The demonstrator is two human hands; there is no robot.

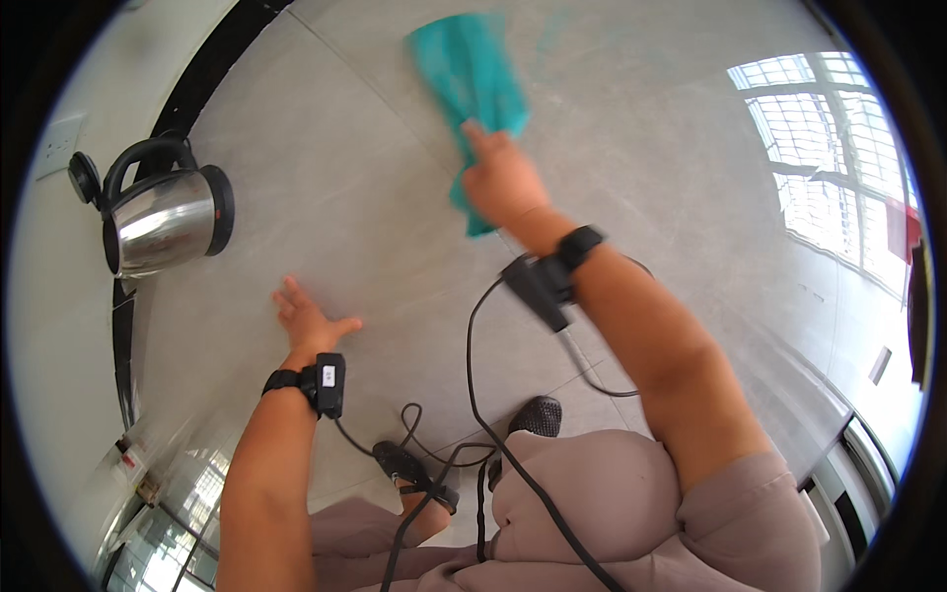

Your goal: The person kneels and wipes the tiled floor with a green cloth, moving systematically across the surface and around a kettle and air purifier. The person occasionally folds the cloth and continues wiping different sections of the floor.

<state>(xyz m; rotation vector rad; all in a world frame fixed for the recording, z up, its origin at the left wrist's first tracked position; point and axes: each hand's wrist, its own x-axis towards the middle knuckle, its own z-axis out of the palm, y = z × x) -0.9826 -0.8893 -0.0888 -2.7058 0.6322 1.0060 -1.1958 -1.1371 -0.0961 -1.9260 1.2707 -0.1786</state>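
A teal cloth (473, 74) lies bunched on the grey tiled floor (326, 168), its far end fanned out and slightly blurred. Over its near end is my right hand (503, 183), gripping the fabric, with the index finger stretched along it. My left hand (308, 321) rests on the floor to the left, thumb and fingers spread, holding nothing. Each wrist wears a black strap with a box: one left device (330, 383) and one right device (538, 291), both with dark cables.
A steel electric kettle (168, 222) with a black handle stands by the left wall, below a white socket (61, 146). Black cables (473, 395) trail past my knees and shoes (538, 416). A bright barred window (829, 148) shows at the right.
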